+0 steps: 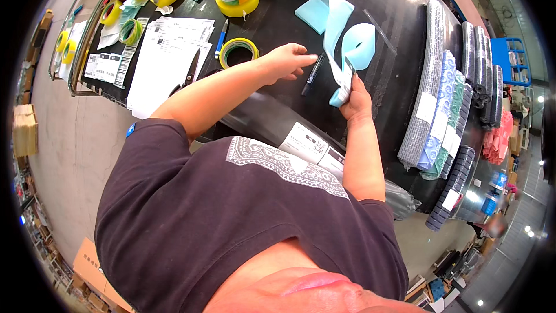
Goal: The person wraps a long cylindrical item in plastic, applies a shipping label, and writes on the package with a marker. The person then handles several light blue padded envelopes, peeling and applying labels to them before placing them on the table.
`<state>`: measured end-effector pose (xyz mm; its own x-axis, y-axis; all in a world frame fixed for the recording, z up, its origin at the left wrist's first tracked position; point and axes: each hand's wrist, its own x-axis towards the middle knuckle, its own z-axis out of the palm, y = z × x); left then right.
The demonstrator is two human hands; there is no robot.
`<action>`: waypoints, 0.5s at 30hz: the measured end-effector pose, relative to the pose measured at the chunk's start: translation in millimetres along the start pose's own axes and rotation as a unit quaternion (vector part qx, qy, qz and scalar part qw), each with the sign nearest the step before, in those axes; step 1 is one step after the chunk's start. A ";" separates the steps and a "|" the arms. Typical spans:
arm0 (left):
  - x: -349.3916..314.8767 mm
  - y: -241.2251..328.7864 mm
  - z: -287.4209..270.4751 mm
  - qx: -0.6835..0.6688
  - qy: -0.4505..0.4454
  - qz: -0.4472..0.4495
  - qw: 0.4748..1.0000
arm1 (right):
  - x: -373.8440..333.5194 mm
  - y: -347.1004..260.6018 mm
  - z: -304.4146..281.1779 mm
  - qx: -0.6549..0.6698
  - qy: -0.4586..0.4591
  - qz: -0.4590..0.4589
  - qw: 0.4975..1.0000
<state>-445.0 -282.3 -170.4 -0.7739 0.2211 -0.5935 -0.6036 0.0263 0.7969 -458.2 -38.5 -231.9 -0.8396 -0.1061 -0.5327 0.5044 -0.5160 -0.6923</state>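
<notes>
My right hand point(357, 103) is closed on the lower end of a long light-blue strip point(360, 43), which looks like label backing paper. A white piece shows on the strip just above my fingers. The strip loops upward and its far part lies folded on the black table point(278, 11). My left hand point(288, 62) hovers to the left with its fingers apart and nothing in them. Its fingertips are nearest to a dark marker point(313, 75) lying on the table. A long black plastic-wrapped package point(260, 115) with white labels lies between my body and my hands.
Left lie printed white sheets point(168, 46), scissors point(190, 74), a blue pen point(222, 39) and a yellow tape roll point(250, 44). More tape rolls point(238, 7) sit farther back. Several rolled patterned sheets point(428, 81) line the right side. A blue cart point(511, 61) stands beyond.
</notes>
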 end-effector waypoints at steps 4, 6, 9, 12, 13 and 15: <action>30.3 5.0 12.5 -0.113 -0.031 -0.061 0.991 | -5.8 -2.9 6.0 -0.109 -0.003 -0.014 0.994; 41.0 8.7 22.5 -0.110 -0.003 -0.012 0.994 | -18.8 -10.7 10.9 -0.153 -0.015 -0.037 0.987; 56.1 20.3 16.5 -0.143 0.030 0.024 0.989 | -31.4 -19.7 4.8 -0.169 -0.025 -0.062 0.983; 62.5 25.9 5.5 -0.168 0.024 0.033 0.985 | -51.7 -37.7 3.1 -0.168 0.013 -0.014 0.986; 60.8 27.4 7.6 -0.192 0.008 0.021 0.981 | -55.4 -39.3 7.1 -0.156 0.032 -0.019 0.987; 58.3 25.7 12.1 -0.216 -0.035 0.003 0.976 | -55.0 -39.3 5.0 -0.135 0.023 -0.019 0.990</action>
<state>-503.3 -257.0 -183.1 -0.7724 0.2863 -0.5670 -0.6346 -0.3854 0.6699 -432.8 -16.7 -173.0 -0.8523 -0.0480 -0.5208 0.5129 -0.2715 -0.8144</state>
